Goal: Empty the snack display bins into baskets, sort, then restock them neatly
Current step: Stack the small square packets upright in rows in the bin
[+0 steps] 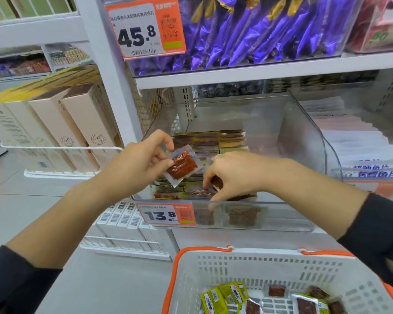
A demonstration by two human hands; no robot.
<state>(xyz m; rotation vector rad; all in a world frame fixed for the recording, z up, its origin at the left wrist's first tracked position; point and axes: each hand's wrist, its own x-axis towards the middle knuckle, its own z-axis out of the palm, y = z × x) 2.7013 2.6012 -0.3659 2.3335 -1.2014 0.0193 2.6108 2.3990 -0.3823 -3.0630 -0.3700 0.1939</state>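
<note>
A clear plastic display bin (304,137) on the middle shelf holds rows of small snack packets (209,141) stacked on edge. My left hand (143,162) pinches one clear packet with a red-brown snack (183,165) just above the bin's front left. My right hand (232,175) reaches down into the front of the bin, its fingers curled round a dark packet (217,182) among the stacked ones. Below, a white basket with an orange rim (213,268) holds several yellow-green packets (222,295) and red-brown packets (304,304).
An orange price tag 13.8 (166,214) hangs on the bin's front. Purple packets (259,30) fill the bin above. White packets (354,141) fill the bin to the right. Tall beige boxes (61,123) stand on the left rack.
</note>
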